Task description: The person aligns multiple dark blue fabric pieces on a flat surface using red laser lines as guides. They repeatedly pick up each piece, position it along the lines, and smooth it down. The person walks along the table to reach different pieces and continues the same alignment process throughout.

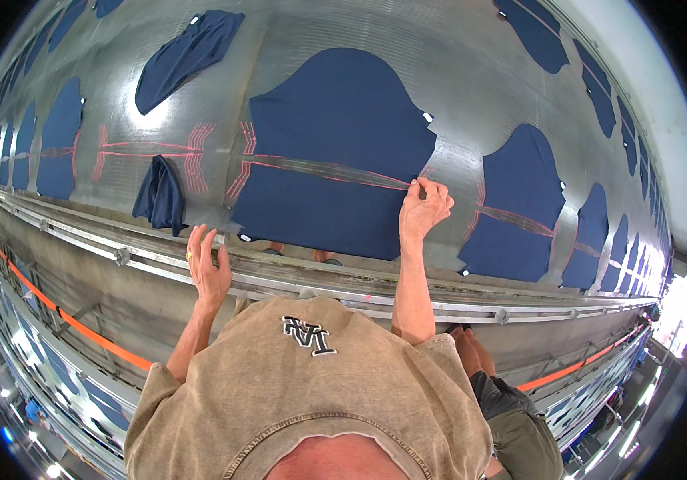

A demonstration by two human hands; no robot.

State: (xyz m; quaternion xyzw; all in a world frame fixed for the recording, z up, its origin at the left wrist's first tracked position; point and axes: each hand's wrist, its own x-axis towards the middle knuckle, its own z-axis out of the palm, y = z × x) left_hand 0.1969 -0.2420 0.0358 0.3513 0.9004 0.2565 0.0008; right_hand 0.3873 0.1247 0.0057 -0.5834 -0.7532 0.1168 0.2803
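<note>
A navy fabric panel (343,108) with a rounded top lies flat on the shiny table, and below it a second navy panel (319,212) is laid. Between them runs a narrow gap with pink guide lines. My right hand (423,210) has thumb and fingers pinched at the lower panel's upper right corner, beside the gap's right end. Over the table's near edge, my left hand (209,268) holds nothing, its fingers apart. Closest to it is a crumpled navy fabric piece (159,196). Farther off lies a loosely folded navy piece (187,60).
More navy panels, such as one on the right (519,176) and one on the left (57,136), line the long table (279,40). A metal rail (343,292) borders its near edge. Another person (511,408) is close on my right.
</note>
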